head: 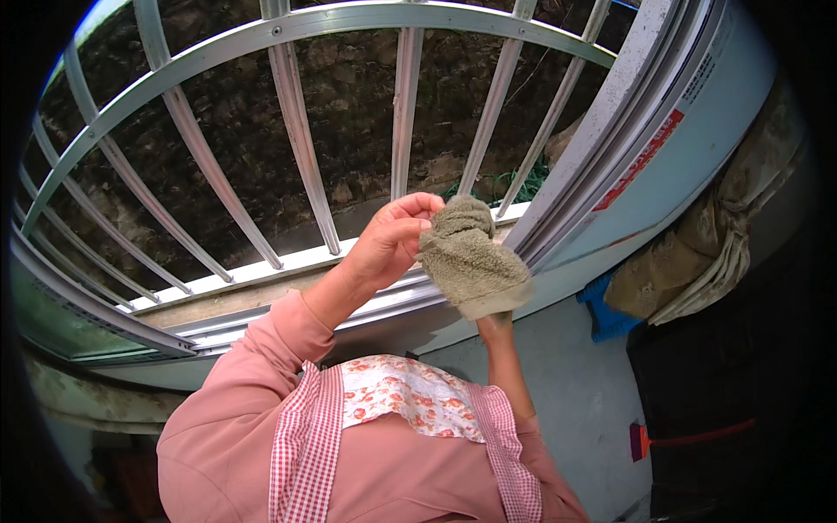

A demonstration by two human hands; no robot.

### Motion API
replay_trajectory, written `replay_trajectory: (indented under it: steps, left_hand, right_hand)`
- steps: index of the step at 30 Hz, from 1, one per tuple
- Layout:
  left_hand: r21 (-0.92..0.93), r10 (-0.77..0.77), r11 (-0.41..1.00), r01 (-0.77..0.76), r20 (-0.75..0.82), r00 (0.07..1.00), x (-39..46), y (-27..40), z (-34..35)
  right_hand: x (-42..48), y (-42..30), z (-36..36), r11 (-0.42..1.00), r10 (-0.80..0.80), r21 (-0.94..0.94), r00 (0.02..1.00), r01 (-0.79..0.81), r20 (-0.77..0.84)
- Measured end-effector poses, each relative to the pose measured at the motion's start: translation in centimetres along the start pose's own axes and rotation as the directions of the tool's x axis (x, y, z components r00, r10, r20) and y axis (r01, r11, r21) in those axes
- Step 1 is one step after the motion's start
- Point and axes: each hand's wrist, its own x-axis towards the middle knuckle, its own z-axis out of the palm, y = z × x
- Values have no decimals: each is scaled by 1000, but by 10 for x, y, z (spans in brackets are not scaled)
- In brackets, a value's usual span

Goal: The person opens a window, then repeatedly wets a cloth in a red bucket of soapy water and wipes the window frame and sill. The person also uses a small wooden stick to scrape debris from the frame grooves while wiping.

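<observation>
An olive-green terry cleaning mitt or cloth covers my right hand, of which only a bit near the wrist shows below the pale cuff. The fingers inside are hidden. My left hand is raised beside the mitt's upper left edge, thumb and index finger bent, their tips at the fabric; whether they pinch it cannot be told. Both hands are in front of a window's lower sliding track, near its right corner. I wear a pink long-sleeved top and a checked and floral apron.
Metal guard bars curve outward beyond the window, with a dark stone wall behind them. A window panel bearing a red sticker stands at right, near a tied, patterned curtain and a blue plastic object. A red-handled tool lies lower right.
</observation>
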Motion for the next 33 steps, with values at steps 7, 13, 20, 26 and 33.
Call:
replay_trajectory:
  steps: [7, 13, 20, 26, 33]
  left_hand:
    - [79, 35, 996, -33, -21, 999, -56, 3, -47]
    - [456, 151, 885, -92, -94, 984, -101, -8, -67]
    - [142, 140, 986, -88, -422, 896, -91, -15, -45]
    - [139, 335, 940, -313, -182, 925, -4, 1, 23]
    - [544, 781, 120, -830, 465, 418, 166, 10, 130]
  right_hand:
    - [-4, -24, 69, 801, 262, 437, 896, -409, 359]
    - [-3, -32, 91, 584, 408, 643, 864, -495, 295]
    - [16, -80, 74, 980, -29, -162, 895, 113, 445]
    - [35, -114, 4, 994, -42, 93, 984, 59, -172]
    - [20, -104, -47, 997, -63, 15, 932, 74, -356]
